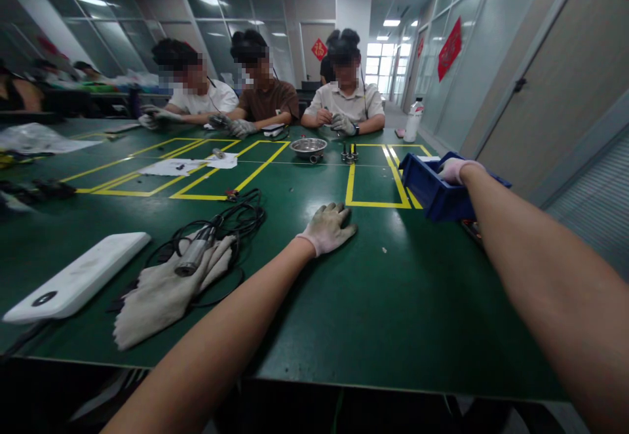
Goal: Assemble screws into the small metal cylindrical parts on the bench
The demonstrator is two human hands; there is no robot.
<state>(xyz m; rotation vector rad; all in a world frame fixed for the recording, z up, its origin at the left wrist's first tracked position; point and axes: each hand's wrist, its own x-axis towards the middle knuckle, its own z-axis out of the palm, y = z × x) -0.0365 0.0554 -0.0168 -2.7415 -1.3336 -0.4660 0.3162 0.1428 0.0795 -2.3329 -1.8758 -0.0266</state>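
My left hand (328,229), in a pale work glove, lies flat on the green table (388,316) with its fingers spread and nothing in it. At the right, my gloved right hand (458,170) reaches into a blue plastic bin (449,199) that is tilted. Its fingers are inside the bin and mostly hidden, so what they hold cannot be seen. Yellow tape (378,204) marks a rectangle beside the bin. A few small metal parts (350,153) stand at that rectangle's left edge, near a metal bowl (308,147).
Gloves (162,296) with a cylindrical tool (195,254) and black cables lie at the left, beside a white device (81,276). White papers (170,167) lie farther back. A bottle (413,120) stands near a seated person across the table; two more people sit alongside.
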